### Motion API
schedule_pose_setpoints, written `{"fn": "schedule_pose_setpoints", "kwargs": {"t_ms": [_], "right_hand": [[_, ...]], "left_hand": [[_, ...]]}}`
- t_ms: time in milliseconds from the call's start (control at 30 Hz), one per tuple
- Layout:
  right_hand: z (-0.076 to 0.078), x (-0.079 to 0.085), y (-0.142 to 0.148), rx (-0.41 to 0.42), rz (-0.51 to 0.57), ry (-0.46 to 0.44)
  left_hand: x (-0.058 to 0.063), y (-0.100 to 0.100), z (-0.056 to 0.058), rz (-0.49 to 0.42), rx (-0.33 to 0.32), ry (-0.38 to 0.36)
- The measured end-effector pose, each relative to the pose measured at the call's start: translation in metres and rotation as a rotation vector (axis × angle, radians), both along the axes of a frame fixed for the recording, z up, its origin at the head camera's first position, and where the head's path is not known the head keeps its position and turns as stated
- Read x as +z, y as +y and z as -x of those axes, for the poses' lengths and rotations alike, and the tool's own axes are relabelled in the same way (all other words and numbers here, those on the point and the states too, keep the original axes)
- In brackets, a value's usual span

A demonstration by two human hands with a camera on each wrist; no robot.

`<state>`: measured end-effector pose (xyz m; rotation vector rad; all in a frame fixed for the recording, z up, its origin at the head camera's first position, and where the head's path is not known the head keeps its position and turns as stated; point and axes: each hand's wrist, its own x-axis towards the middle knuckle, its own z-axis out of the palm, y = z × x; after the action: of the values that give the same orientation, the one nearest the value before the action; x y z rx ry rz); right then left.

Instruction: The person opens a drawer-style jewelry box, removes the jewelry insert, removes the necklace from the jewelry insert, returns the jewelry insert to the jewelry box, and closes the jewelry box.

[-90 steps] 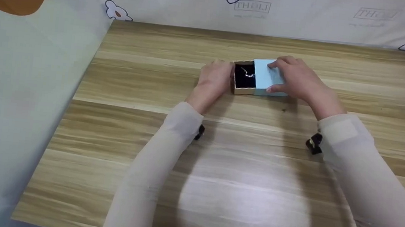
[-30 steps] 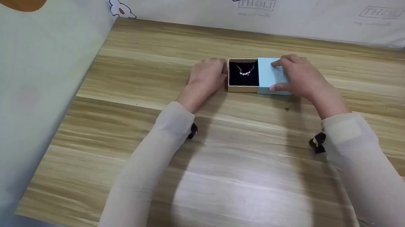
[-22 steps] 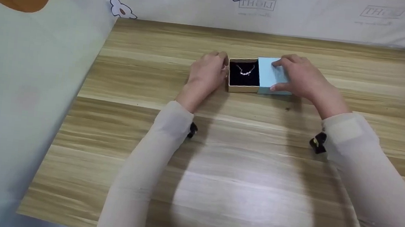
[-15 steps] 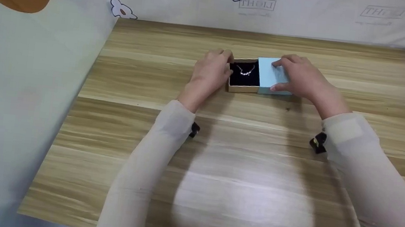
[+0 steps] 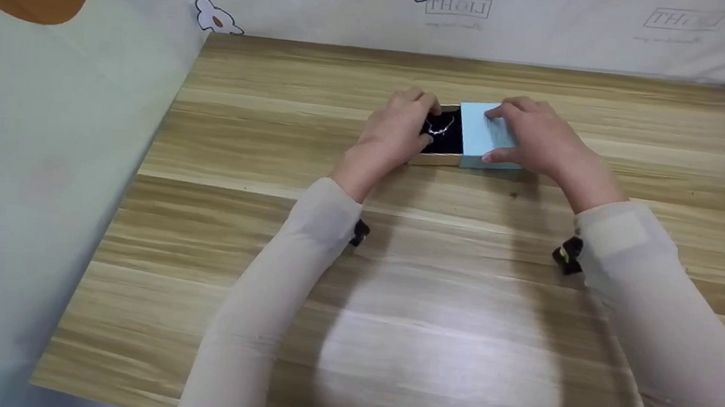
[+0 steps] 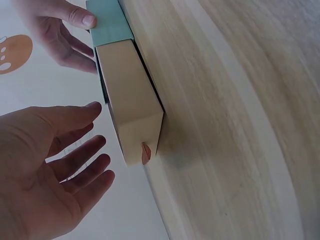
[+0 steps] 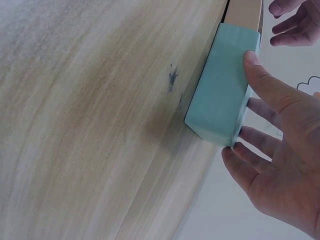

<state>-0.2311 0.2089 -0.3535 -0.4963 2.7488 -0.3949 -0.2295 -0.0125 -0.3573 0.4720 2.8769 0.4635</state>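
A jewellery box lies on the table, its light-blue sleeve (image 5: 474,134) to the right and its gold-tan drawer (image 5: 438,160) pulled out to the left. Inside the drawer, a silvery necklace (image 5: 439,131) rests on black padding. My right hand (image 5: 541,141) holds the sleeve, thumb on the near edge and fingers along the top and far side. Over the drawer's left part hovers my left hand (image 5: 394,129), partly hiding it. The left wrist view shows that hand's fingers (image 6: 92,150) spread and apart from the drawer, whose end bears a brown pull tab (image 6: 145,153).
The wood-grain table (image 5: 447,293) extends in front of the box and to both sides. Behind it hangs a pale sheet (image 5: 323,4) with flower prints; the sheet also covers the left side. A dark mark (image 7: 173,78) shows on the tabletop near the sleeve.
Three seconds ago the left hand was at the drawer's end; the drawer then slid out further left, showing more necklace. The left hand has since let go and moved right, over the drawer.
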Motion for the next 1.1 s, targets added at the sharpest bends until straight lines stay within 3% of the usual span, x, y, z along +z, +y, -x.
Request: {"fn": "schedule_pose_setpoints", "kwargs": {"t_ms": [400, 1100], "right_hand": [[0.001, -0.001, 0.000, -0.008, 0.002, -0.005], [-0.001, -0.002, 0.001, -0.009, 0.004, 0.009]], "left_hand": [[-0.004, 0.009, 0.005, 0.025, -0.055, -0.024], [-0.003, 0.024, 0.011, 0.125, -0.071, -0.114]]}}
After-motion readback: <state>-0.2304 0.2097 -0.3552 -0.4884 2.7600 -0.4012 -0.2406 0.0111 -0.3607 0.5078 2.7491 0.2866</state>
